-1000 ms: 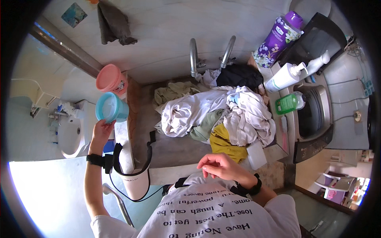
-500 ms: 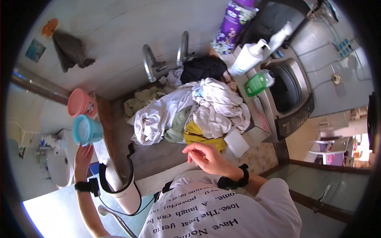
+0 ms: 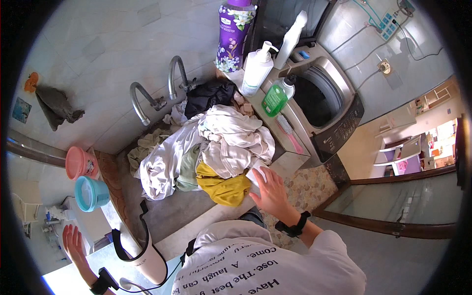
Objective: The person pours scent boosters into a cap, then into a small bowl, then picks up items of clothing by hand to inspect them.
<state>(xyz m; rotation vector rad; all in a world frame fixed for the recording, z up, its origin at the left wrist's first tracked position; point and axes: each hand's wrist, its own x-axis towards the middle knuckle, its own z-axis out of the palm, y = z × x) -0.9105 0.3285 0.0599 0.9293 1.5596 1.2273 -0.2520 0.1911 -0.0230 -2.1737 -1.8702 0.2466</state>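
A heap of laundry fills the sink basin [image 3: 167, 211]: a white garment [image 3: 162, 167], a mustard-yellow cloth [image 3: 223, 184], a pale green cloth [image 3: 188, 169] and a black garment [image 3: 210, 98]. Beside the yellow cloth, a white block [image 3: 255, 174] rests on the basin's front ledge. My right hand [image 3: 273, 194] is at this block, fingers stretched across its near side and thumb apart; a firm grip does not show. Out to the left, my left hand [image 3: 73, 246] hangs with spread fingers and nothing in it, below a light-blue tub [image 3: 92, 193].
A pink tub [image 3: 81, 163] stands behind the blue one. Two metal taps [image 3: 140, 103] curve over the basin. Along the right ledge are a purple bottle [image 3: 233, 39], a white pump bottle [image 3: 257, 71], a green bottle [image 3: 278, 98] and a pink brush [image 3: 290, 133], beside an open washing machine [image 3: 319, 98].
My left hand has come away from the blue tub, moving down and left. My right hand has moved right to the white block. The view has turned toward the right.
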